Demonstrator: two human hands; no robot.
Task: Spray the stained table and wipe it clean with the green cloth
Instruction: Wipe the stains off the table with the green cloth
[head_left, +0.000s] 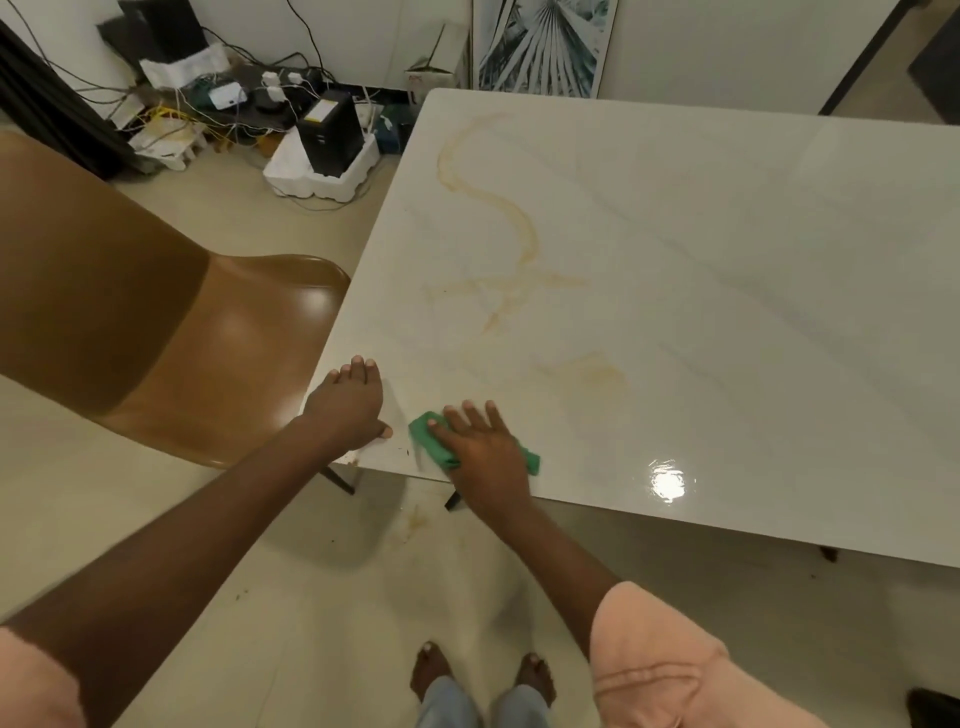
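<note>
A: State the step in hand.
B: Wiping. Left hand (349, 404) lies flat and empty at the table's (727, 260) near left corner. Right hand (480, 447), fingers spread, presses the cloth (428, 434) on the near edge beside it.
A: Next move?
B: Probably push the cloth toward the stain (511, 228) near the far left edge.

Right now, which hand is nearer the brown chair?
Left. The left hand rests flat on the table corner beside the brown chair; the right hand presses the green cloth, farther away.
</note>
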